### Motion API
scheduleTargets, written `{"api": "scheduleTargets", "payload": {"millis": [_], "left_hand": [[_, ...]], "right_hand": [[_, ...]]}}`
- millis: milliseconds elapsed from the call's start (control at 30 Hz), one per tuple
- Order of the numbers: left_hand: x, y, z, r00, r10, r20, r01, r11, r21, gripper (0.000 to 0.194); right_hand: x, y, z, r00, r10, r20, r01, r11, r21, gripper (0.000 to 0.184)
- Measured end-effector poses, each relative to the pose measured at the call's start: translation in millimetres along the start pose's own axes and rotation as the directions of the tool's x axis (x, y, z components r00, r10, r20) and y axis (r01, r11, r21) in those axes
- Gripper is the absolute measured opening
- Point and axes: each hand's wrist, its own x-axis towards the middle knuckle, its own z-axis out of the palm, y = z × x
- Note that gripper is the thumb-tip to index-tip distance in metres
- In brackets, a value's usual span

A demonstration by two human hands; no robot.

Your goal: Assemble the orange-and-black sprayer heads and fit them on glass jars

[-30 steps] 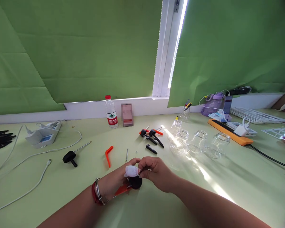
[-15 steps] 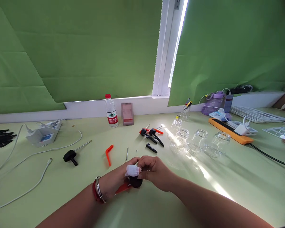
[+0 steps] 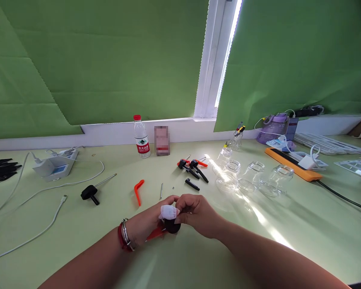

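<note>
My left hand [image 3: 152, 218], with a white wrapping [image 3: 168, 212] around one digit, is closed on a black round part [image 3: 172, 226]. An orange lever [image 3: 156, 233] sticks out of it toward the lower left, under the hand. My right hand [image 3: 197, 214] pinches at the top of the same part; whether its fingertips hold anything small is hidden. Just beyond lie a thin metal pin [image 3: 161, 191], a tiny nut-like piece [image 3: 173, 188] and a loose orange bent lever [image 3: 138, 192]. A short black handle piece [image 3: 192, 184] rests to their right.
Black-and-orange assemblies [image 3: 194, 165] lie farther back. Several glass jars [image 3: 252, 176] stand right, near an orange power strip [image 3: 291, 163]. A water bottle [image 3: 142, 138] is by the wall. Left are a black knob with a rod [image 3: 90, 192] and a white cable [image 3: 52, 222].
The view has tilted slightly, so the table things sit a little higher. Both hands keep nearly the same hold on the black part.
</note>
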Motion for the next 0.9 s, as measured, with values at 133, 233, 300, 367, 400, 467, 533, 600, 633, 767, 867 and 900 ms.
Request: {"api": "scheduleTargets", "payload": {"millis": [133,233,300,367,400,467,533,600,633,767,867,900], "left_hand": [[0.4,0.2,-0.7,1.0,-0.02,-0.002,0.02,1.0,-0.003,0.031],[0.6,-0.2,-1.3,1.0,-0.025,-0.01,0.025,1.0,0.001,0.032],[0.6,-0.6,-1.4,1.0,-0.024,-0.01,0.024,1.0,0.0,0.034],[0.5,-0.9,-1.4,1.0,-0.014,-0.001,0.014,1.0,0.0,0.035],[0.4,-1.0,-1.4,1.0,-0.01,0.004,0.01,1.0,0.001,0.035],[0.3,-1.0,-1.5,1.0,-0.011,0.009,0.011,1.0,0.002,0.034],[0.1,-0.8,-1.5,1.0,-0.021,0.009,0.021,1.0,0.001,0.035],[0.1,-0.4,-1.4,0.999,-0.031,0.006,0.031,1.0,0.001,0.037],[0.1,-0.2,-1.4,0.999,-0.034,0.003,0.034,0.999,0.0,0.037],[0.6,-0.4,-1.6,0.999,-0.033,0.001,0.033,0.999,-0.003,0.036],[0.8,-1.0,-2.2,0.999,-0.036,0.007,0.036,0.999,0.001,0.038],[0.8,-1.0,-2.4,0.999,-0.038,0.006,0.038,0.999,0.004,0.038]], "right_hand": [[-1.0,-1.9,0.1,1.0,-0.001,-0.014,0.0,0.999,-0.038,0.016],[-1.7,-1.7,0.4,1.0,-0.004,-0.016,0.003,0.999,-0.036,0.015],[-1.9,-1.9,0.4,1.0,-0.001,-0.008,0.0,0.999,-0.032,0.015],[-1.7,-2.5,-0.1,1.0,-0.019,0.004,0.019,0.999,-0.047,0.015],[-1.4,-2.7,-0.6,0.999,-0.036,0.005,0.036,0.997,-0.064,0.016],[-1.0,-2.8,-2.0,0.998,-0.07,0.005,0.07,0.992,-0.109,0.015],[-0.9,-2.2,-3.2,0.996,-0.091,0.006,0.09,0.985,-0.146,0.014],[-1.4,-1.1,-3.7,0.995,-0.097,0.006,0.097,0.982,-0.16,0.013],[-1.7,-0.5,-3.8,0.995,-0.096,0.006,0.095,0.983,-0.159,0.013],[-2.6,0.3,-3.3,0.996,-0.089,0.002,0.088,0.986,-0.138,0.011],[-2.6,-1.4,-3.4,0.996,-0.086,0.009,0.087,0.986,-0.145,0.011],[-2.7,-2.3,-3.5,0.996,-0.085,0.009,0.086,0.985,-0.153,0.01]]}}
